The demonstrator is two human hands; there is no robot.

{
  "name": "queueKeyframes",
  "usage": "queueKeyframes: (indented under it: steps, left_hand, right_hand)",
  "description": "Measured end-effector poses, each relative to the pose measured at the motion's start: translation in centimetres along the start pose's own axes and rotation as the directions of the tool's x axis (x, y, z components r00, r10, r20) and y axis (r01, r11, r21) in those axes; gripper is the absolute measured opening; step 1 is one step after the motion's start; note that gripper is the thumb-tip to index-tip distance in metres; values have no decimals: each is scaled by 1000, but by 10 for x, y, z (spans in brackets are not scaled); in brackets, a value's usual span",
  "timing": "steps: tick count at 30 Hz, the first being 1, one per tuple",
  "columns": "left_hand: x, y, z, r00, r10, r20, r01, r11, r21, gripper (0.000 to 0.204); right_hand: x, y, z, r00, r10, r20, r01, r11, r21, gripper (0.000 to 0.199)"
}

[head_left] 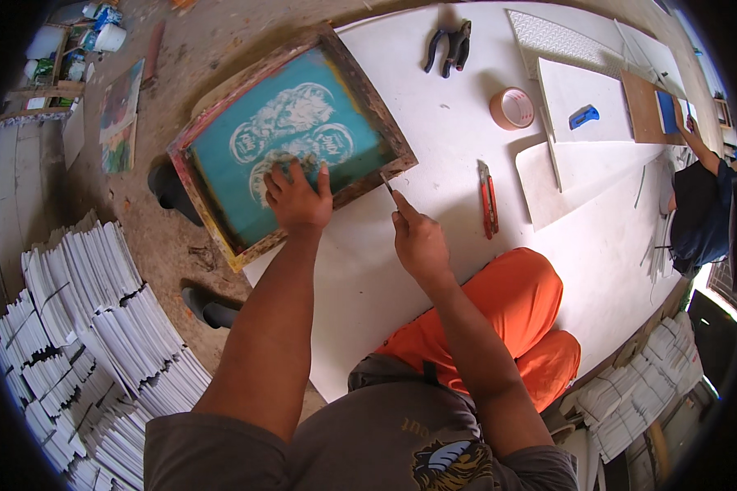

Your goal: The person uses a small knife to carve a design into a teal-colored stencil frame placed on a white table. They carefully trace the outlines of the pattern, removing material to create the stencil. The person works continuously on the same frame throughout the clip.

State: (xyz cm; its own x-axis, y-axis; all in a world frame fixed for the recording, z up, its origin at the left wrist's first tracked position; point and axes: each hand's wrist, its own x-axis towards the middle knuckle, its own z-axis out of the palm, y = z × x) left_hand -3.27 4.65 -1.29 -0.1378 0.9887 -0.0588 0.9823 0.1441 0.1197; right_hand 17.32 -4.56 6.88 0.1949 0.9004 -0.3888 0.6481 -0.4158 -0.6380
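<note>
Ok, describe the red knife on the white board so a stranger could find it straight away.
On the big white board, look just past the right hand and toward the tape roll. The red knife lies there alone: a slim red utility cutter, unlike the black pliers farther up.

Grey printed T-shirt, orange trousers, bare forearms

A bare dirt floor [180, 237], brownish and scuffed, fills the left side. Tall stacks of white sheets [82, 327] stand on it at lower left, with more stacks [647, 376] at lower right. A broad white board [434, 123] serves as the work surface (daylight falls evenly over it). Cluttered wooden shelving [57, 65] sits at upper left
</note>
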Motion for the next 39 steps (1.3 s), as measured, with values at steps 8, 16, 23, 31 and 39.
queueKeyframes:
  steps: [8, 16, 23, 31, 39]
  left_hand:
    - [0, 0, 3, 1000, 5, -6, -5, 1000, 12, 73]
    - [0, 0, 3, 1000, 23, -20, -23, 1000, 6, 73]
    - [1, -1, 3, 996, 64, -63, -62, 997, 38, 72]
    - [-1, -1, 0, 1000, 21, -7, -21, 1000, 0, 71]
    - [-1, -1, 1, 1000, 16, 3, -16, 1000, -7, 71]
  right_hand:
    - [0, -5, -3, 1000, 22, 22, -19, 994, -109, 44]
    - [2, -27, -7, 979, 174, 102, -129, 929, -347, 46]
    - [14, -15, -12, 975, 111, 192, -106, 994, -34, 51]
    - [8, -39, -25, 955, 197, 221, -138, 957, -256, 46]
    - [3, -23, -17, 979, 138, 153, -101, 969, -227, 45]
